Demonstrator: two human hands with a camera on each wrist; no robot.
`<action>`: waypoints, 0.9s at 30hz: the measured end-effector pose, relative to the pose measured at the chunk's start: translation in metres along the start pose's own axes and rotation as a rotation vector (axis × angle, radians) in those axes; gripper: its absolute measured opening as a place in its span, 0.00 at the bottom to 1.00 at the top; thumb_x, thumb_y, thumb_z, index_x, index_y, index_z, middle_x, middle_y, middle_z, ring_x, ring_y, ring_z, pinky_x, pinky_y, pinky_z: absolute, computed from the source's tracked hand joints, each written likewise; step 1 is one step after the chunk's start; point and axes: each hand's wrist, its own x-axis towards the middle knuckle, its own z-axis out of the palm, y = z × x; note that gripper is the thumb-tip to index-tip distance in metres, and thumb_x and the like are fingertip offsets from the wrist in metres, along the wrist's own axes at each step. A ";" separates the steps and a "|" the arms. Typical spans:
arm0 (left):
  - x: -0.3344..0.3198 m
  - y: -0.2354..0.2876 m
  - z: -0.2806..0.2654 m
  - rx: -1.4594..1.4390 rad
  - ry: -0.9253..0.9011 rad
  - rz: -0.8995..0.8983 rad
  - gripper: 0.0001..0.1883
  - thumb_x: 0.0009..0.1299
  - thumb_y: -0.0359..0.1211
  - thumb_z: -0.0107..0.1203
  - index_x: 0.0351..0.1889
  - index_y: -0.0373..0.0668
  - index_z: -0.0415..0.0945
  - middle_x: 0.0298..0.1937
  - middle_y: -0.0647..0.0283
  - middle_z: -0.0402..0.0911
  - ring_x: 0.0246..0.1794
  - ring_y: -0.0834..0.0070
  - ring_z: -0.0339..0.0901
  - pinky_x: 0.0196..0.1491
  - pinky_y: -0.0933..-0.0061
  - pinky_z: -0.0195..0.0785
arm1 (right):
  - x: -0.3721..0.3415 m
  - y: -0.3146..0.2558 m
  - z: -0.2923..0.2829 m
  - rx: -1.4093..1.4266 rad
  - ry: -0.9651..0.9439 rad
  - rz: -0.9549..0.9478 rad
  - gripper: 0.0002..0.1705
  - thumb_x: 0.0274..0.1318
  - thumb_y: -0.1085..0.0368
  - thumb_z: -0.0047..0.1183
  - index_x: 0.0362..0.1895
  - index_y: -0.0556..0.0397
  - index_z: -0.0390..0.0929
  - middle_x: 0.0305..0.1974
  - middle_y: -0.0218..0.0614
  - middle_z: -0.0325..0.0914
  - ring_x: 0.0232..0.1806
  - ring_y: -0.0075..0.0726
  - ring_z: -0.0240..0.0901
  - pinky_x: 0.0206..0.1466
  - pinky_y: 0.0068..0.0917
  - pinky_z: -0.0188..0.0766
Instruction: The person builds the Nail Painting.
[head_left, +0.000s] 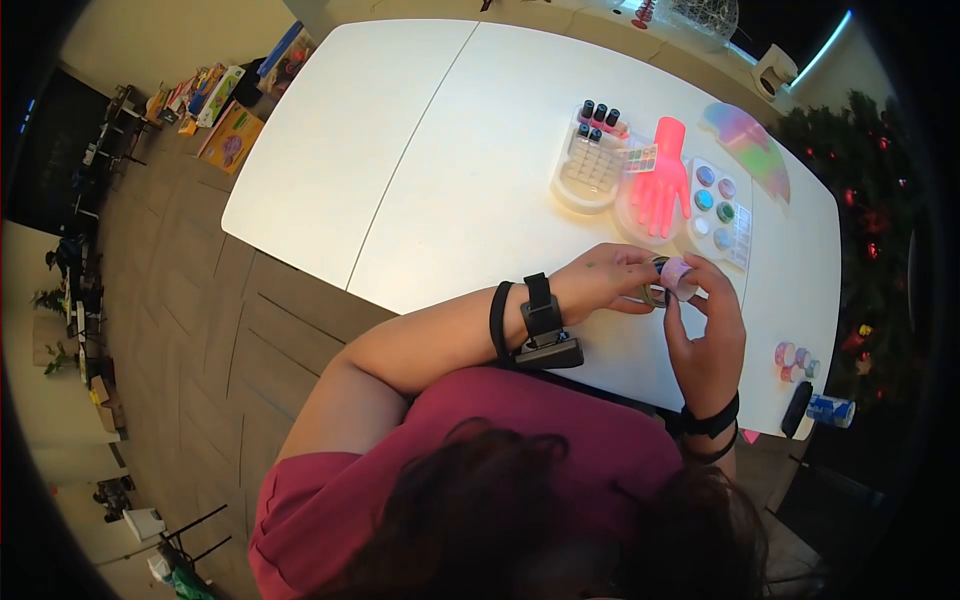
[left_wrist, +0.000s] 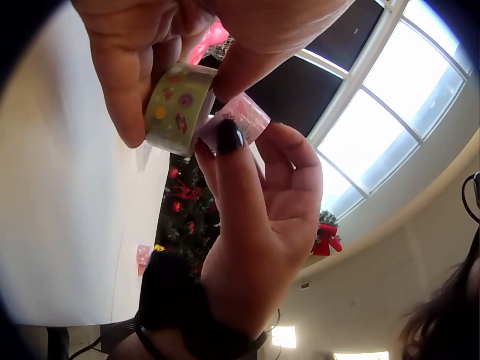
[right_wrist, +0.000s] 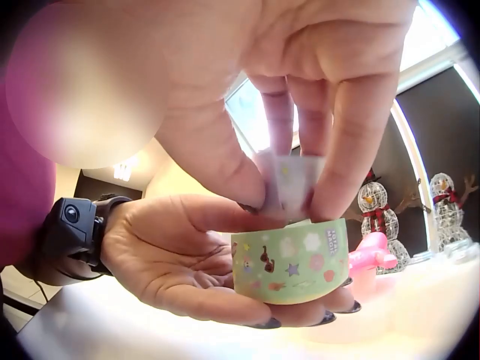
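Just over the table's near edge, my left hand (head_left: 608,280) holds a green patterned tape roll (right_wrist: 291,262) with stars, flowers and sunglasses printed on it. Its thumb and fingers lie around the band in the left wrist view. My right hand (head_left: 712,330), with dark nail polish, pinches a pink patterned tape roll (head_left: 677,278) between thumb and fingertips. The pink roll (left_wrist: 244,120) is right at the rim of the green one in the left wrist view. In the right wrist view its pale, translucent side (right_wrist: 294,184) shows above the green band, partly hidden by fingers.
On the white table (head_left: 450,190), a pink model hand (head_left: 660,180) stands beyond my hands. Beside it are a tray of nail tips (head_left: 590,165) with dark-capped bottles, a case of glitter pots (head_left: 715,210) and an iridescent sheet (head_left: 750,150). Several small rolls (head_left: 797,360) and a blue can (head_left: 832,411) are at right.
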 end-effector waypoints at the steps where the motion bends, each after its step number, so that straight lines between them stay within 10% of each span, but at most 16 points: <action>1: 0.000 -0.002 -0.001 0.004 -0.003 0.001 0.21 0.82 0.44 0.56 0.66 0.42 0.76 0.57 0.66 0.84 0.57 0.79 0.83 0.66 0.67 0.76 | -0.003 0.001 0.005 -0.046 0.029 -0.045 0.17 0.57 0.78 0.64 0.50 0.56 0.78 0.59 0.49 0.82 0.56 0.54 0.83 0.53 0.38 0.83; 15: -0.013 0.003 0.009 -0.030 0.074 0.066 0.23 0.83 0.41 0.56 0.68 0.35 0.73 0.61 0.59 0.83 0.61 0.71 0.84 0.67 0.66 0.79 | -0.014 0.015 -0.004 0.466 0.278 0.043 0.21 0.54 0.84 0.65 0.52 0.59 0.82 0.58 0.44 0.78 0.59 0.40 0.82 0.62 0.33 0.84; 27: -0.018 0.009 0.013 0.056 0.120 0.064 0.18 0.84 0.41 0.52 0.61 0.35 0.75 0.55 0.59 0.84 0.57 0.74 0.85 0.64 0.70 0.80 | -0.013 0.012 -0.001 0.052 0.084 -0.126 0.17 0.57 0.74 0.69 0.51 0.51 0.85 0.52 0.41 0.83 0.49 0.47 0.84 0.49 0.35 0.82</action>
